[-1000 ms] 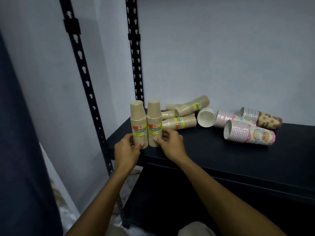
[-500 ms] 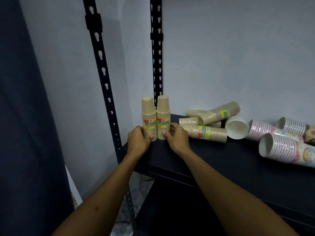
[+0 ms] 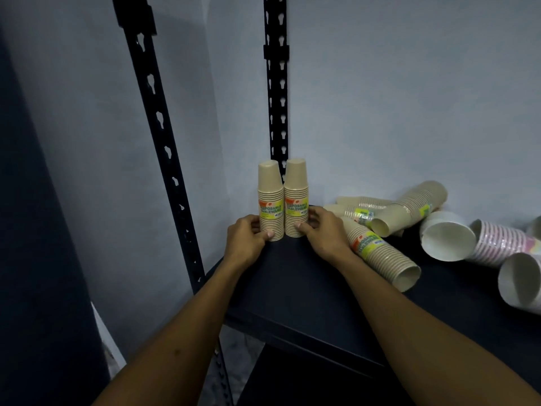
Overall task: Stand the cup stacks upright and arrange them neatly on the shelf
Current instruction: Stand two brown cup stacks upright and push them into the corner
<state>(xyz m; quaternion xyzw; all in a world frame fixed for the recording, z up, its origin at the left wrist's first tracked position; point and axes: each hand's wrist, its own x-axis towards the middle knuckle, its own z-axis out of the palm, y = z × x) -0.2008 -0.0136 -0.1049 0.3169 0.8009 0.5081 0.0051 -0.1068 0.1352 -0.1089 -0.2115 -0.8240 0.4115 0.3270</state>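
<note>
Two upright stacks [image 3: 283, 200] in shelf [image 3: 292, 288] corner, hands gripping

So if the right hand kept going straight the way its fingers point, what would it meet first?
The right hand already grips the right upright cup stack; pushing on leftward would press it into the left upright cup stack, which looks to be touching it and is held by the left hand.

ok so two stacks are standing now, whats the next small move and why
Probably let go and reach the right hand to the nearest lying beige cup stack. The two upright beige stacks stand side by side, touching, in the shelf's back left corner, while that one lies on its side right beside the wrist.
</note>
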